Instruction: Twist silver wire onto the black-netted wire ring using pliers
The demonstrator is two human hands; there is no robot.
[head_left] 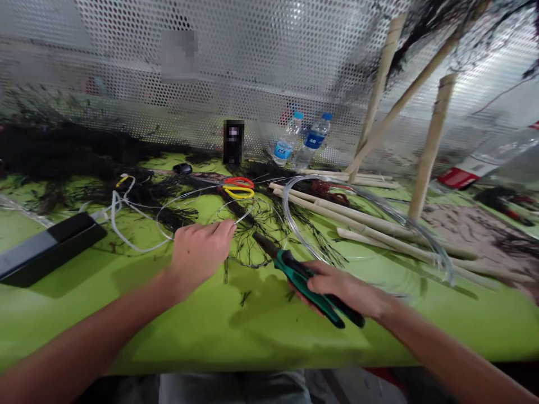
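Observation:
My left hand (204, 249) is closed around a thin pale wire (242, 217), whose end sticks out past the fingers. In my right hand (337, 283) are green and black pliers (295, 275), their jaws pointing up and left, close to the wire. Dark branching twigs (256, 230) lie on the green table (189, 336) beneath and behind the plier jaws. Red and yellow scissors (238, 188) rest behind my hands. A coil of clear wire (290, 216) lies right of the twigs.
Wooden sticks (357, 221) lie at the right, with upright poles (433, 146) behind. Two water bottles (284, 147) stand near the perforated metal wall (252, 67). A black and grey box (54, 244) with a white cable (113, 216) is at the left. A large bottle (484, 163) lies far right.

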